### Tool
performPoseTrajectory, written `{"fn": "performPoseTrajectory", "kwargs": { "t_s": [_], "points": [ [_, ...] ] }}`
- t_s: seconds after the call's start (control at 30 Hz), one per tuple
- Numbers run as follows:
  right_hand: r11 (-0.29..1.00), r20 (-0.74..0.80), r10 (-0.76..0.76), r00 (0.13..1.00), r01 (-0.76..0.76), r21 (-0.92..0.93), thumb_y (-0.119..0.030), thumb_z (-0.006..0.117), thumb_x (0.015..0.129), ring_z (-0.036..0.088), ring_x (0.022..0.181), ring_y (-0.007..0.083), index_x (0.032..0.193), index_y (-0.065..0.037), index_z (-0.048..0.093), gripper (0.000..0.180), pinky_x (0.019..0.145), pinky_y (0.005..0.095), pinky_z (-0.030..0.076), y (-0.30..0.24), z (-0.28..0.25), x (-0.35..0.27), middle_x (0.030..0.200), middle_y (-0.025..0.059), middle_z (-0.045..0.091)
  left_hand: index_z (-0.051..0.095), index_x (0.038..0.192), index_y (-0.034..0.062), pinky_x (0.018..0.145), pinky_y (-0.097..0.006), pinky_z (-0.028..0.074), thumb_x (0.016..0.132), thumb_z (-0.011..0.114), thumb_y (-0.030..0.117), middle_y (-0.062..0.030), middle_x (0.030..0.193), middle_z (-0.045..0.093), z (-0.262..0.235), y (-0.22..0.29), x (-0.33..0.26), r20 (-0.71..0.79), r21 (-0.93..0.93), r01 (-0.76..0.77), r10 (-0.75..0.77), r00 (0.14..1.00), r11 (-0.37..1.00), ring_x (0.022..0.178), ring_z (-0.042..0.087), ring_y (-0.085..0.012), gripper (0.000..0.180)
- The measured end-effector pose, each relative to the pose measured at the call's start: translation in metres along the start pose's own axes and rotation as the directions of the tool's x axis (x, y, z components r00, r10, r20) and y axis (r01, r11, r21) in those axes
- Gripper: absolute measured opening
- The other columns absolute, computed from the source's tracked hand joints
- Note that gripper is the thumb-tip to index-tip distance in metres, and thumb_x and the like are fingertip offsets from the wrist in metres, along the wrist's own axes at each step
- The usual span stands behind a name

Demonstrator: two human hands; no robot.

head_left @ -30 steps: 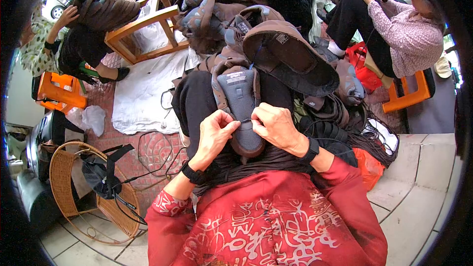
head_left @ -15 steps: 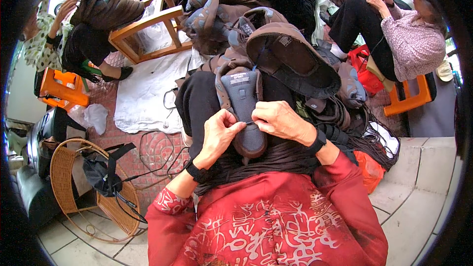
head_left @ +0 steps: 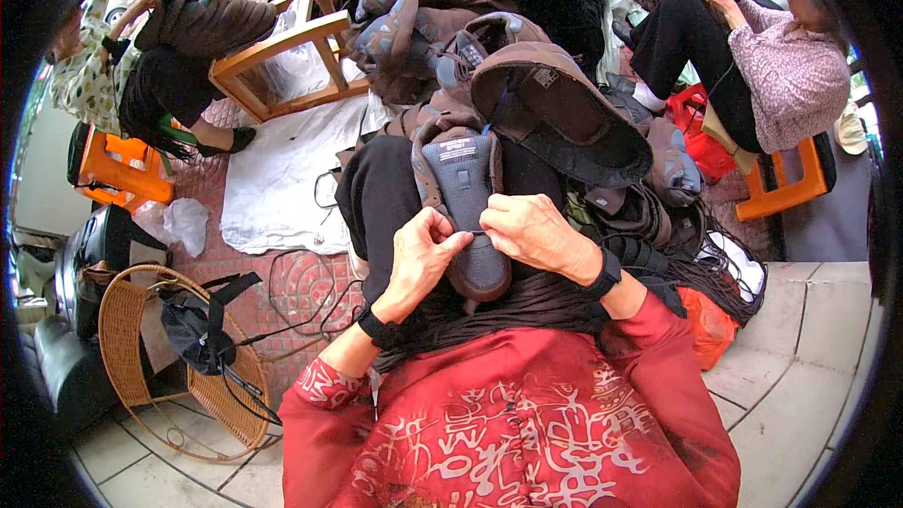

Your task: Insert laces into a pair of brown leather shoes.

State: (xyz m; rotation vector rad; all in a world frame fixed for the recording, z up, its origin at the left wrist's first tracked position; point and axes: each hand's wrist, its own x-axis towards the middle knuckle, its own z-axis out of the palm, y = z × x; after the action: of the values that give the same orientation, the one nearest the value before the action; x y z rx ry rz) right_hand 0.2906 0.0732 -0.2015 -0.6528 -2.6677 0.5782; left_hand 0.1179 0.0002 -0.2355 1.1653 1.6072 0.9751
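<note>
A brown shoe upper with a grey-blue mesh tongue (head_left: 461,190) lies on my lap between my hands, its rounded end pointing toward me. Across the tongue runs a short dark strand, perhaps a shoelace (head_left: 478,233). My left hand (head_left: 420,252) pinches one side of it between thumb and forefinger. From the other side, my right hand (head_left: 543,235) grips it with closed fingers, resting on the tongue's edge. Just beyond, a larger brown shoe upper (head_left: 555,108) lies tipped with its dark inside showing. Many long dark laces (head_left: 442,323) are bundled across my lap.
A heap of brown and blue shoe uppers (head_left: 395,23) rises ahead. At left stand a wooden stool frame (head_left: 329,28), a white sheet (head_left: 273,179) and a wicker basket (head_left: 113,339) with a black bag (head_left: 193,329). Two people sit working, one left (head_left: 89,89), one right (head_left: 785,71).
My hands and the shoe upper stay almost still, still pinching the strand. The person at left has shifted their hands; the person at right has raised theirs slightly and moved them left.
</note>
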Motion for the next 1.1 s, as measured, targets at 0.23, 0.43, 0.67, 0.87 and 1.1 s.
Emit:
{"fn": "performPoseTrajectory", "kwargs": {
  "t_s": [0.23, 0.43, 0.67, 0.87, 1.1],
  "points": [
    [0.969, -0.05, 0.148, 0.988, -0.135, 0.209, -0.011, 0.059, 0.072, 0.056, 0.065, 0.0283, 0.074, -0.005, 0.051, 0.01, 0.056, 0.038, 0.045, 0.006, 0.006, -0.004, 0.071, 0.0104, 0.05, 0.049, 0.071, 0.0046, 0.048, -0.021, 0.039, 0.072, 0.072, 0.01, 0.0018, 0.062, 0.05, -0.002, -0.003, 0.0, 0.027, -0.032, 0.008, -0.008, 1.0, 0.999, 0.055, 0.046, -0.0055, 0.023],
    [0.985, -0.064, 0.033, 0.997, -0.022, 0.172, -0.007, 0.059, 0.074, 0.055, 0.065, 0.0292, 0.076, -0.003, 0.054, 0.007, 0.057, 0.0361, 0.044, 0.002, 0.006, -0.005, 0.07, 0.0107, 0.051, 0.049, 0.074, 0.0048, 0.049, -0.02, 0.039, 0.074, 0.07, 0.009, 0.0024, 0.064, 0.049, -0.003, -0.005, 0.001, 0.058, -0.036, 0.02, -0.018, 0.998, 0.999, 0.056, 0.045, -0.0054, 0.022],
    [0.975, -0.106, 0.087, 0.99, -0.063, 0.211, -0.005, 0.059, 0.074, 0.055, 0.067, 0.0296, 0.08, -0.002, 0.055, 0.007, 0.058, 0.0357, 0.045, 0.0, 0.011, -0.014, 0.074, 0.012, 0.052, 0.05, 0.076, 0.0049, 0.051, -0.02, 0.04, 0.079, 0.066, 0.017, 0.002, 0.068, 0.05, -0.003, -0.001, 0.0, 0.085, -0.139, 0.103, -0.092, 0.992, 0.985, 0.058, 0.046, -0.0056, 0.021],
    [0.962, -0.099, 0.102, 0.99, -0.073, 0.265, -0.008, 0.059, 0.075, 0.055, 0.068, 0.0316, 0.079, -0.004, 0.054, 0.008, 0.06, 0.0385, 0.046, 0.002, 0.013, -0.016, 0.074, 0.0124, 0.052, 0.051, 0.072, 0.0029, 0.05, -0.022, 0.039, 0.076, 0.069, 0.02, 0.0007, 0.063, 0.051, 0.0, -0.002, 0.001, 0.047, -0.178, 0.083, -0.075, 0.996, 0.981, 0.056, 0.045, -0.0062, 0.025],
    [1.0, -0.06, 0.002, 0.998, -0.002, 0.005, -0.006, 0.058, 0.071, 0.056, 0.067, 0.0297, 0.072, -0.005, 0.048, 0.01, 0.058, 0.0386, 0.047, -0.003, -0.001, -0.008, 0.072, 0.0117, 0.049, 0.047, 0.073, 0.0059, 0.049, -0.02, 0.039, 0.077, 0.069, 0.019, 0.0023, 0.065, 0.048, 0.001, -0.001, 0.002, 0.039, 0.002, 0.034, -0.034, 0.999, 0.999, 0.056, 0.043, -0.0054, 0.026]
  ]
}}
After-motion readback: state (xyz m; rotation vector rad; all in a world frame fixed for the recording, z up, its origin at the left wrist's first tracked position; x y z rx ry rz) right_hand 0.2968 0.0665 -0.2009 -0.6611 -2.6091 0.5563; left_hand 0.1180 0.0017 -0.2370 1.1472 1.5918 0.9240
